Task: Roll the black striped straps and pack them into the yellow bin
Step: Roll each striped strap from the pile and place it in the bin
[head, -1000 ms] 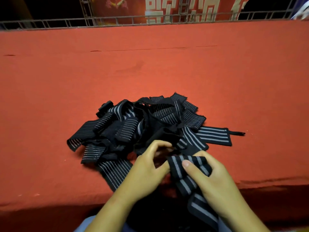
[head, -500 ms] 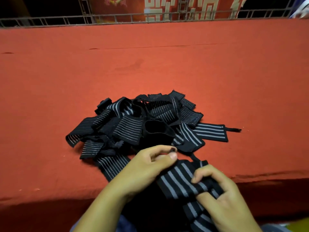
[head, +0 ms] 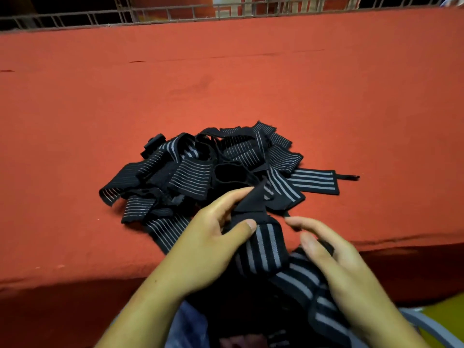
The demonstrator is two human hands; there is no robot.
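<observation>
The left hand (head: 213, 249) has its grip narrow on 1 strap (head: 263, 247), fingers and thumb pinching its plain black end, folded over. From there the strap's long axis runs toward 5 o'clock, under the right hand (head: 344, 272), whose fingers lie loosely spread over it; whether that grip clamps it cannot be told. Rolling likely starts at the left hand's end, the nearer. The pile of straps (head: 200, 172) lies on the counter (head: 251, 84) at 12 o'clock. A yellow patch (head: 448, 317) at 4 o'clock may be the bin.

A red cloth-covered worktop (head: 326, 96) fills the view. A metal wire railing (head: 75, 18) runs along its far edge.
</observation>
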